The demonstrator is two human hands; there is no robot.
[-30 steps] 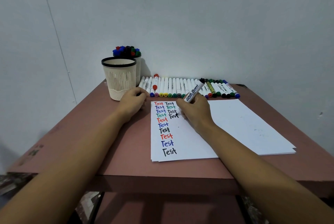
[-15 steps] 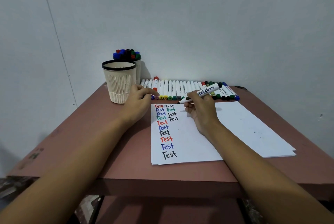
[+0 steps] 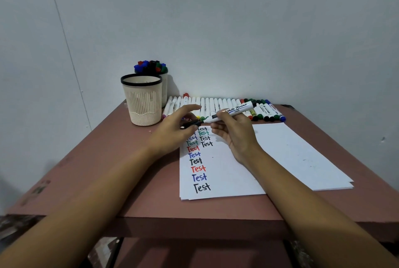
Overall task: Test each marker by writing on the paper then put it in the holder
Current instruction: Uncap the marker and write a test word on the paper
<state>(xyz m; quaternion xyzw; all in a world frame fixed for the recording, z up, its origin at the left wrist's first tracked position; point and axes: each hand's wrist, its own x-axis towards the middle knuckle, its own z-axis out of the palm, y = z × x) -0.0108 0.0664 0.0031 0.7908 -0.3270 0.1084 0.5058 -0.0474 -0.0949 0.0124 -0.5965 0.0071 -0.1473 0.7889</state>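
Holds the white-board marker [image 3: 234, 110] in the right grip [image 3: 236, 138], curled round the barrel, nib end aimed left and a little down; pinches the black cap [image 3: 191, 124] in the left grip [image 3: 172, 131], forefinger stretched out above it, cap mouth and nib end just beside each other, end to end; cannot tell whether touching, but looks not yet seated. Works over the top of the paper [image 3: 226, 172], above two columns of "Test" in red, blue, green and black; takes the lowest black word of the second column for this marker's trial, so reads the writing as done and the capping as the step in hand. Calls next for a straight push of cap onto nib along the barrel's line until snug; then for a carry leftward to the cream holder [image 3: 142, 103] with the black rim, near the left grip at the back left of the bench [image 3: 108, 170], and a drop in upright. Shows a second holder [image 3: 164, 86] just behind, packed with capped markers; cannot tell what sits inside the front one. Leaves a long row of markers [image 3: 212, 104] lying side by side along the wall, likely yet to test.
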